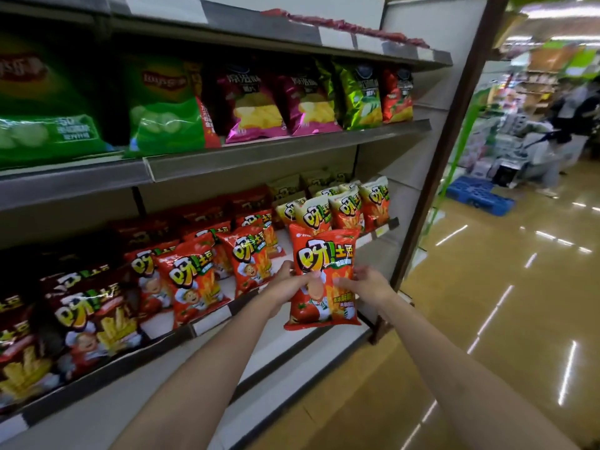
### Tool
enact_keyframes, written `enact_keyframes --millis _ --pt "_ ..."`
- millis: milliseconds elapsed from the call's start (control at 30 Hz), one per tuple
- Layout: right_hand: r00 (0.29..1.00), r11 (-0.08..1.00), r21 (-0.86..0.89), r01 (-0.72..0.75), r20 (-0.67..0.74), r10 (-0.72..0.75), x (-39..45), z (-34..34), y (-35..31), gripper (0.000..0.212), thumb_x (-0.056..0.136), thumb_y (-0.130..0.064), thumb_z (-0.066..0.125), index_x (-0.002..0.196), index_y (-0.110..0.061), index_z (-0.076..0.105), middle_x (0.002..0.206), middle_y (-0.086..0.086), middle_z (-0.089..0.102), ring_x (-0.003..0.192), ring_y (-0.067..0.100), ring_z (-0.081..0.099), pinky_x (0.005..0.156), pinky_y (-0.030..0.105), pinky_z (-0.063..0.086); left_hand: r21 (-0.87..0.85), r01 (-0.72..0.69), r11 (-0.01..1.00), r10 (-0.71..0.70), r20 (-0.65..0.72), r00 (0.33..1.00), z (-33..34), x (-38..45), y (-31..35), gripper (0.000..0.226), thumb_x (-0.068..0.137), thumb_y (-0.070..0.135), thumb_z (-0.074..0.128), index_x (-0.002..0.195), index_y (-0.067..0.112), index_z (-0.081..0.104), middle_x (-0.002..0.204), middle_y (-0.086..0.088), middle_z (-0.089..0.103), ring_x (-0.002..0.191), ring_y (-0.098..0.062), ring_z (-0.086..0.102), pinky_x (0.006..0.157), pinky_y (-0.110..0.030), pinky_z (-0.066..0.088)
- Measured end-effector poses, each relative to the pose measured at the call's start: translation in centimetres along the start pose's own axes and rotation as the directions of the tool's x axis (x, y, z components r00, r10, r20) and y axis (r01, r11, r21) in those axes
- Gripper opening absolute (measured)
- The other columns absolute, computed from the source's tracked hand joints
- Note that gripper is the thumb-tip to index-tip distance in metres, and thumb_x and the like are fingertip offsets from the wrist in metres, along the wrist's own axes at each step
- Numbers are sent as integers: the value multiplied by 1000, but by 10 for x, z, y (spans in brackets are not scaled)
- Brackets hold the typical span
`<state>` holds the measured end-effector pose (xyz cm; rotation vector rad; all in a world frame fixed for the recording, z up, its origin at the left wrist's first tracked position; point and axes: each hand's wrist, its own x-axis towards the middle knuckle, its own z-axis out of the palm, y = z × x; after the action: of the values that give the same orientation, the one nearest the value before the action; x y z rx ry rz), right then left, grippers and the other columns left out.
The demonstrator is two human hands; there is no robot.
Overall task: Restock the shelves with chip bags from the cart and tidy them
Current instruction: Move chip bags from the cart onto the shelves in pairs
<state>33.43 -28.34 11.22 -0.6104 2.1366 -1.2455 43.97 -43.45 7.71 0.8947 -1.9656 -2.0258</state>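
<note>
Red bag (324,280), pinched upright by left hand (289,284) and right hand (367,284): best seated face-out in apparent shelf (214,319) gap.

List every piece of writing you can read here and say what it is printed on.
"呀!土豆": red bag held by left hand and right hand.
"呀!土豆": red bags on the lower shelf.
"Lay's", blurred: green bag.
Purple bags: too blurred.
Price strips: unreadable.
</note>
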Motion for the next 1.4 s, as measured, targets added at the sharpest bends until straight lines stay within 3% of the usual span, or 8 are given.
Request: enact_keyframes --millis 133,367,467,700,833,967,1233,1400 --pt "999 999 -11 37 11 -37 30 0 5 28 81 -21 76 86 -25 50 109 5 63 105 27 63 96 48 50 10 17 1000 -16 -71 997 2 15 -1 68 80 46 72 136 26 39 140 -2 51 121 -25 53 101 -47 45" --pt "996 989 -132 67 73 -58 96 20 20 46 81 -26 75 118 -12 50 115 4 64 106 23 62 94 46 51 85 88 993 -76 -130 989 -9 60 -13 67 88 45 64 144 26 34 150 -1 39 134 -28 41 102 -45 38" --pt "986 960 -236 153 102 -132 136 21 10 53 84 -26 71 130 -15 49 124 5 64 115 28 60 99 47 47 69 55 996 -42 -181 983 -11 91 -9 64 90 40 62 145 25 34 148 -2 42 131 -27 44 87 -32 46" --pt "980 897 -394 199 98 -174 225 25 -34 39 90 -18 65 121 -1 48 110 9 62 108 27 59 83 34 45 80 73 994 -33 -420 907 -33 177 1 37 92 36 62 116 12 48 97 -10 69 61 -17 60 48 -22 40" --pt "979 891 -419 175 169 -113 261 43 -36 39 93 -21 61 121 -3 42 104 9 59 107 28 59 75 27 38 185 149 971 -38 -496 867 -44 204 0 24 94 27 58 108 10 48 80 -5 64 64 -19 62 65 -31 52" --pt "965 871 -449 201 244 -97 279 60 -32 33 92 -22 60 119 -5 51 113 9 63 109 28 59 86 32 45 270 231 935 -42 -561 827 -53 215 -9 28 90 28 64 109 10 54 101 -9 68 83 -27 69 79 -42 58" --pt "855 865 -412 288 518 -38 293 71 -36 41 93 -27 60 132 -20 50 132 3 56 122 25 52 97 30 39 332 402 853 -90 -666 741 -53 217 -5 43 86 31 68 118 5 56 115 -8 64 104 -27 64 89 -35 53" --pt "818 892 -373 256 575 6 299 61 -35 40 90 -26 65 127 -18 55 130 5 59 118 25 55 99 33 44 272 432 860 -158 -663 732 -45 214 -1 29 84 28 67 107 10 62 102 -7 69 91 -23 67 84 -36 57"
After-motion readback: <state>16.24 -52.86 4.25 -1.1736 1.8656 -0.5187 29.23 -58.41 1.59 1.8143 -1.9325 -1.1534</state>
